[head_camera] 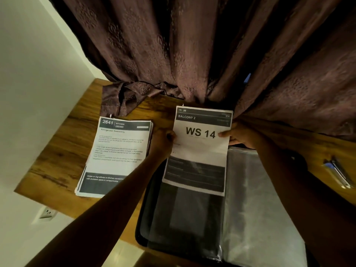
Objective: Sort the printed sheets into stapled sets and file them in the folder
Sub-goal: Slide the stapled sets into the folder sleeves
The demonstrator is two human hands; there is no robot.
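1. Your left hand [167, 140] pinches the left edge of the "WS 14" set [200, 151], thumb on the printed face and fingers curled behind. Your right hand [238, 136] pinches the right edge at the same height, thumb tip lying just beside the big lettering.

2. That set sits at the centre of the frame, held above the open folder [185, 224]. Its top edge reaches the curtain [192, 54]; its lower edge hangs free over the folder's dark left pocket.

3. Expect it to handle as light, limp paper. The lower part looks to bow between your grips, so it will likely sag and fan if you let go on one side. Keep both edges held, or shift one hand toward the bottom edge before sliding it in.

4. Whether it is stapled cannot be told for certain; a small pale glint shows at its top left corner. If that is the staple, hold near it so the sheets stay squared.

5. The clear sleeve [256, 199] on the folder's right looks slick and floppy; its mouth may need lifting.

6. The "2641 Kitchen" stack [115, 157] lies flat on the surface [57, 151] at centre left, apart from your hands.

7. A stapler-like tool [338, 174], blurred, lies at the right edge.
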